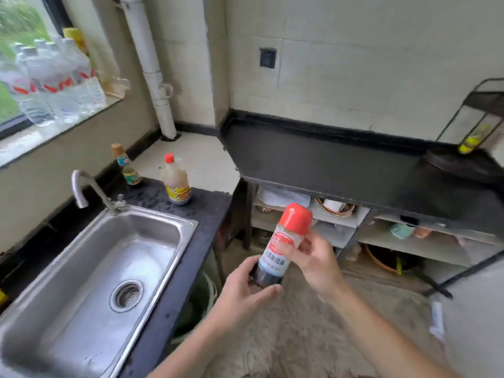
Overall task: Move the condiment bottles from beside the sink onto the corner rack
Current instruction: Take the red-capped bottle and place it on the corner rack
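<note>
Head view, and both hands are on it: the red-capped sauce bottle [281,246] sits at lower centre of the frame, tilted, in the air over the floor. The left hand [245,285] curls round its dark base; the right hand [313,266] pinches the body just under the cap, fingers wrapped. 2 more bottles stand beside the sink [169,222] at centre left – a small brown-capped bottle [126,166] near the tap [84,189], and a larger pale bottle [176,181] on the speckled counter. The corner rack [485,105] is at the right edge, blurred, with a yellow bottle [473,139] on its lower level.
</note>
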The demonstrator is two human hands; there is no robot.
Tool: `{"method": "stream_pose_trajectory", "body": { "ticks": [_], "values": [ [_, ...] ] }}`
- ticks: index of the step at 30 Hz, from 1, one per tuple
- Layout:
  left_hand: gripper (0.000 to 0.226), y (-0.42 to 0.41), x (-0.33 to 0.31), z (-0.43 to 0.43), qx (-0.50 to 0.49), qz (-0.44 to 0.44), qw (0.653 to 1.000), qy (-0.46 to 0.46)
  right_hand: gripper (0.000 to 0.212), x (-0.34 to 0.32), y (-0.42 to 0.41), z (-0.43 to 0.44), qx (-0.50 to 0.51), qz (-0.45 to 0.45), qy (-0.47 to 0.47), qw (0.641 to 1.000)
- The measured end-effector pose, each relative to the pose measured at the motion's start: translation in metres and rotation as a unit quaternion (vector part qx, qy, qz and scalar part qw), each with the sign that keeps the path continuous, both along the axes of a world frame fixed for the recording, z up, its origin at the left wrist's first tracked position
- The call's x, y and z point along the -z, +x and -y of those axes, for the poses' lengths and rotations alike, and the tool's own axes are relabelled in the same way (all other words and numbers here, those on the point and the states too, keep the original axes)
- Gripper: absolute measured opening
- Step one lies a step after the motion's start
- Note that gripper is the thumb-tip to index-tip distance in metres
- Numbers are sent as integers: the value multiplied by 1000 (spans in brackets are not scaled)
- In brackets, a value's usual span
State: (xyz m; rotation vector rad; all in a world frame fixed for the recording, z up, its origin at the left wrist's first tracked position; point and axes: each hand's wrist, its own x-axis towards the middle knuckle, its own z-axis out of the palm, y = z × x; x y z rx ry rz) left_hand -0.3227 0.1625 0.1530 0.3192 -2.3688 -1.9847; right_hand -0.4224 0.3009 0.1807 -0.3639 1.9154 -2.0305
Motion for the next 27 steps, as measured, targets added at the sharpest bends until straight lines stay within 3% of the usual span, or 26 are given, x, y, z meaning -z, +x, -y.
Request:
{"method": "stream_pose_trajectory", "body": {
  "ticks": [5,9,17,27],
  "values": [
    [52,-62,10,-38,51,25,997,-45,42,11,-48,-53,87,3,-14,996],
    [38,-106,24,-42,58,66,988,-127,34,30,-83,-91,147,1,8,989],
    [18,-201,61,-29,96,158,981,-59,38,68,-143,-148,272,23,89,958],
    [15,-329,70,-45,225,200,946,-120,35,86,-189,-184,414,81,99,901]
  ]
}}
